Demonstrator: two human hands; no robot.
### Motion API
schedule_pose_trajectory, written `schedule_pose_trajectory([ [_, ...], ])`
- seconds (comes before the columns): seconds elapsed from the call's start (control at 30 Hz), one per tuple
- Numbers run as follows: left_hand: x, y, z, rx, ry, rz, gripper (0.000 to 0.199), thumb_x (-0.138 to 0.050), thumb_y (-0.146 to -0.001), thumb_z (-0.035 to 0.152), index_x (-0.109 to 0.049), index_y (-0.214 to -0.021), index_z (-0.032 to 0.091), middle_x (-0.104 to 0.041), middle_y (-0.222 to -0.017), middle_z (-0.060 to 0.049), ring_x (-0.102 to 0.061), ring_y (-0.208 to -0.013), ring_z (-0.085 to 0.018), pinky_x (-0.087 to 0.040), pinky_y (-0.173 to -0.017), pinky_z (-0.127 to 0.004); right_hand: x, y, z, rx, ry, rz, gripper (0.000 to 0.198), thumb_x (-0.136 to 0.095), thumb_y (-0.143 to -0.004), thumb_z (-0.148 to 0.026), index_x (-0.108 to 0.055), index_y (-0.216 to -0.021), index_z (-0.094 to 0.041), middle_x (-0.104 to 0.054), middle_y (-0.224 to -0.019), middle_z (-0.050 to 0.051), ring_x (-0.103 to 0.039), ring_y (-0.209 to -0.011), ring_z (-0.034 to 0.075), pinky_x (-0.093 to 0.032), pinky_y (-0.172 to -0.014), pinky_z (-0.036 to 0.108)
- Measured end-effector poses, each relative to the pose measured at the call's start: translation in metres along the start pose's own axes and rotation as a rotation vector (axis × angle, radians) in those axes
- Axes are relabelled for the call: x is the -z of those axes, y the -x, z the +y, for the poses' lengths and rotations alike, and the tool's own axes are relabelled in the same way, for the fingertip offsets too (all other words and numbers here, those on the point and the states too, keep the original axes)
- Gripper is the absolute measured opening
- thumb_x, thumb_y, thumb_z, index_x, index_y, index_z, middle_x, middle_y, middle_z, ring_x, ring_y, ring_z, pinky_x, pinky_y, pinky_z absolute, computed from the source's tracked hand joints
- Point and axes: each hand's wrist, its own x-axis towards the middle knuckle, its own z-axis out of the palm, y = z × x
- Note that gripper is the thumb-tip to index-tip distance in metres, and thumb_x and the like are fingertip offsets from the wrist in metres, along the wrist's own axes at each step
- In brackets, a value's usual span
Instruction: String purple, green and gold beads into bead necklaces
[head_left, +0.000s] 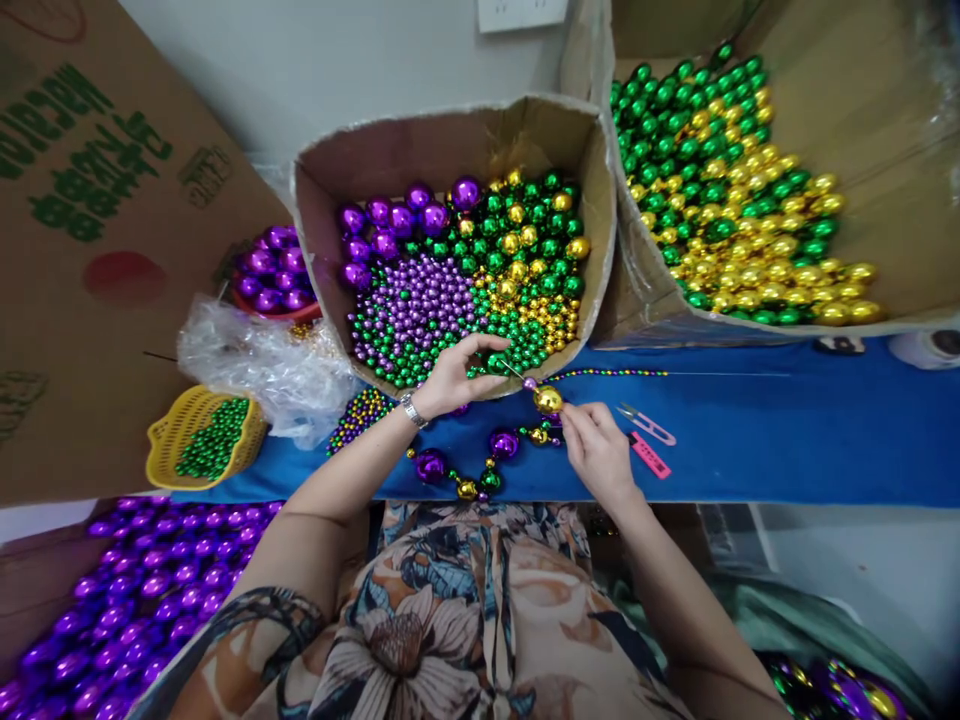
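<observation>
My right hand [598, 450] pinches a thin beading needle [514, 372] just behind a large gold bead [548, 400]. A small lilac bead [530, 384] sits ahead of the gold one on the needle. My left hand [466, 374] is by the needle's tip, at the front rim of a cardboard box [456, 130] of mixed beads. Its thumb and forefinger are apart, and I see nothing held between them. A strand of purple, gold and green beads [490, 480] curves across the blue cloth below my hands.
Right of my hands lie pink thread snips [651, 424], a pink tag [650, 455] and a thin beaded strand [611, 373]. A larger box [885, 130] of green and gold beads stands behind. Leftward are a yellow basket [159, 450], plastic wrap [247, 360] and a red bowl [277, 308].
</observation>
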Motion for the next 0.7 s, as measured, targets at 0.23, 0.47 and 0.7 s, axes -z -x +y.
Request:
schedule_pose_trajectory([
  [0.23, 0.009, 0.004, 0.006, -0.161, -0.208, -0.068, 0.038, -0.066, -0.085, 0.034, -0.06, -0.122, 0.027, -0.061, -0.123, -0.009, -0.057, -0.118, -0.021, -0.046, -0.102, -0.041, 0.006, 0.003, 0.005, 0.09, 0.198, 0.004, 0.027, -0.045, -0.096, -0.025, -0.069, -0.106, -0.02, -0.058, -0.086, 0.005, -0.054, -0.067, 0.011, -0.04, -0.055, 0.021],
  [0.47, 0.012, 0.007, 0.018, -0.088, -0.253, -0.218, 0.045, -0.072, -0.08, 0.035, -0.06, -0.123, 0.026, -0.063, -0.116, -0.008, -0.059, -0.106, -0.021, -0.05, -0.092, -0.038, 0.009, 0.0, 0.003, 0.144, 0.345, 0.015, 0.028, -0.046, -0.094, -0.019, -0.071, -0.105, -0.025, -0.061, -0.082, 0.004, -0.052, -0.065, 0.011, -0.041, -0.061, 0.023],
  [0.7, -0.008, 0.016, 0.01, 0.205, 0.317, -0.033, 0.046, -0.082, -0.068, 0.039, -0.064, -0.106, 0.02, -0.067, -0.102, -0.006, -0.062, -0.078, -0.013, -0.05, -0.064, -0.023, 0.002, 0.001, -0.004, 0.093, 0.054, -0.03, 0.026, -0.046, -0.097, -0.028, -0.069, -0.106, -0.022, -0.065, -0.089, 0.006, -0.062, -0.078, 0.013, -0.051, -0.072, 0.023],
])
